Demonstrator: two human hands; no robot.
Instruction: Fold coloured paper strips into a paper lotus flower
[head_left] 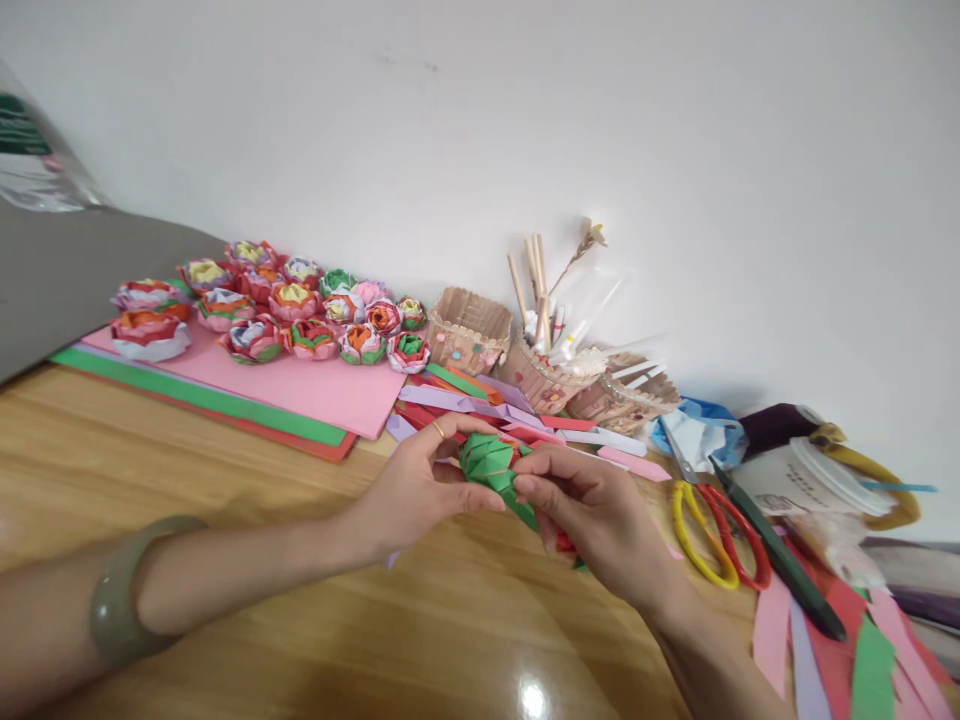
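A folded paper flower (487, 458), green on the side facing me with red and orange showing behind, is held between both hands above the wooden table (300, 620). My left hand (427, 478) cups it from the left, thumb below and fingers over the top. From the right, my right hand (589, 505) pinches a green paper edge with thumb and forefinger. Bits of red and green paper show under the right fingers; whether they belong to the flower I cannot tell. Just behind the hands lie folded paper strips (465, 402) in purple, red, white and pink.
Several finished paper flowers (306, 338) stand on stacked coloured sheets (330, 385) at the left. Along the wall are wooden-stick baskets (469, 330) holding sticks and tubes. To the right lie scissors (724, 535), a dark green knife-like tool (787, 560), a white tub (802, 480) and cut strips (874, 655).
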